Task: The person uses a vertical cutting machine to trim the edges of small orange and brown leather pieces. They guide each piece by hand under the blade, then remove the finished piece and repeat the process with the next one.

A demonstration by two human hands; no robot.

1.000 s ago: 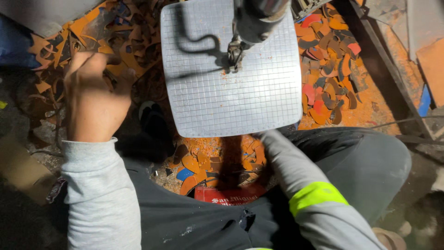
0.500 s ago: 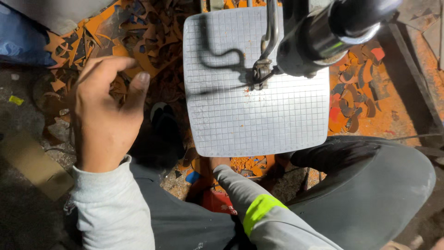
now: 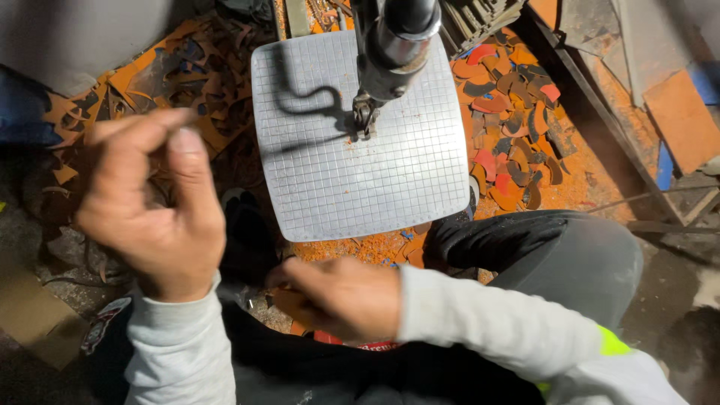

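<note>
Orange scrap piece (image 3: pixel 289 301) (small, blurred) in rt hand (image 3: pixel 341 298).

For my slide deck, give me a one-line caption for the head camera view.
Seated worker's left hand raised, right hand low over the lap, before a gridded machine table amid scraps.

two hands (image 3: pixel 161 217); one gridded table (image 3: pixel 360 165); one saw head (image 3: pixel 390 45); scraps (image 3: pixel 517 157) uncountable.

Bare hands, long pale sleeves.
Left hand (image 3: pixel 154 206) and right hand (image 3: pixel 341 296) uncovered; light grey ribbed-cuff sleeves (image 3: pixel 495 322), the right one banded in neon yellow-green near the elbow; dark top beneath with a red patch; grey trousers (image 3: pixel 570 251).
</note>
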